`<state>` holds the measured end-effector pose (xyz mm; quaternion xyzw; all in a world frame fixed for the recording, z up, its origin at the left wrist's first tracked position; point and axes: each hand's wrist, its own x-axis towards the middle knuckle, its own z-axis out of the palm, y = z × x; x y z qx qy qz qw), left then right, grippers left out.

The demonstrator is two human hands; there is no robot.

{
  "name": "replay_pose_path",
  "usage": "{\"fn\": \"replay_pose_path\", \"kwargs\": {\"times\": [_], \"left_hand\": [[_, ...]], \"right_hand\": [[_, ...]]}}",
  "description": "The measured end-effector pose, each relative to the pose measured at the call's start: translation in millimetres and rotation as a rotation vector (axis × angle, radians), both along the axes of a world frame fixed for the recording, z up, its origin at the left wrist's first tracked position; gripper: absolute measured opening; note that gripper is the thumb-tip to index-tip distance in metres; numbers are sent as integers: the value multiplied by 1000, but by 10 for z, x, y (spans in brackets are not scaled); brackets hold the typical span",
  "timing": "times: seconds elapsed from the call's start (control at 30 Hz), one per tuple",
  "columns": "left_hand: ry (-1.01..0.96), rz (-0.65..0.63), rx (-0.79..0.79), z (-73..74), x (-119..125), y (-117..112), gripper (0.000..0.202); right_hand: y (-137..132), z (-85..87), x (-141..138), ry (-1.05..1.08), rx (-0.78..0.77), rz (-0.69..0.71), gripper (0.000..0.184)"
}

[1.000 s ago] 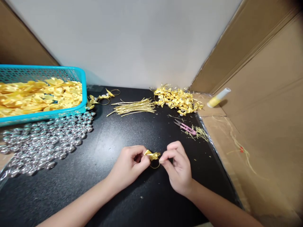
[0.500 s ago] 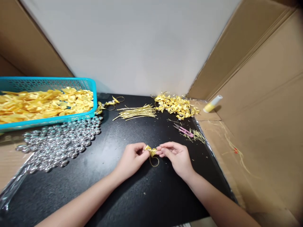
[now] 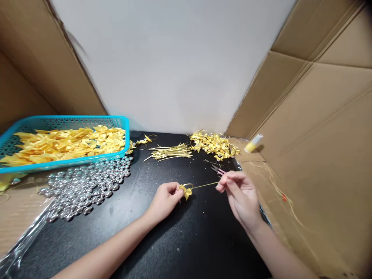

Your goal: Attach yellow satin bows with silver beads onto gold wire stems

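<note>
My left hand [image 3: 164, 199] pinches a small yellow ribbon bow [image 3: 185, 191] just above the black tabletop [image 3: 180, 240]. A thin gold cord [image 3: 205, 185] runs from the bow to the right, stretched taut. My right hand [image 3: 241, 195] pinches the far end of that cord between thumb and fingers. Both hands are closed. The two hands are about a hand's width apart. The pink thread snips [image 3: 217, 169] lie just behind my right hand, partly hidden by its fingers.
A turquoise basket [image 3: 58, 164] of yellow ribbon pieces stands at the left, with several silver beads [image 3: 87, 184] spread before it. A bundle of gold cords [image 3: 171, 152] and a heap of finished bows [image 3: 213, 143] lie at the back. A yellow tube [image 3: 253, 143] rests on cardboard at right.
My right hand has moved to the right and drawn the gold cord out straight from the bow. The left hand stays on the bow. The camera has tilted up.
</note>
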<state>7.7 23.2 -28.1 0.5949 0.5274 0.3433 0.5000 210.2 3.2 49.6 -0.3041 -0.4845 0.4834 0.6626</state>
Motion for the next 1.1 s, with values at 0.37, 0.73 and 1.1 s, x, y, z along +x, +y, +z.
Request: {"fn": "replay_pose_path", "kwargs": {"times": [0.37,0.73,1.1], "left_hand": [[-111,-5,3,128,73,331,37],[-235,112,-55,92,46,337,33],[-170,122,-45,82,61,359,29]], "right_hand": [[537,425,-16,43,-89,70,9],[601,-24,-151,-90,-345,426,19],[476,635,150,-84,-124,270,12]]}}
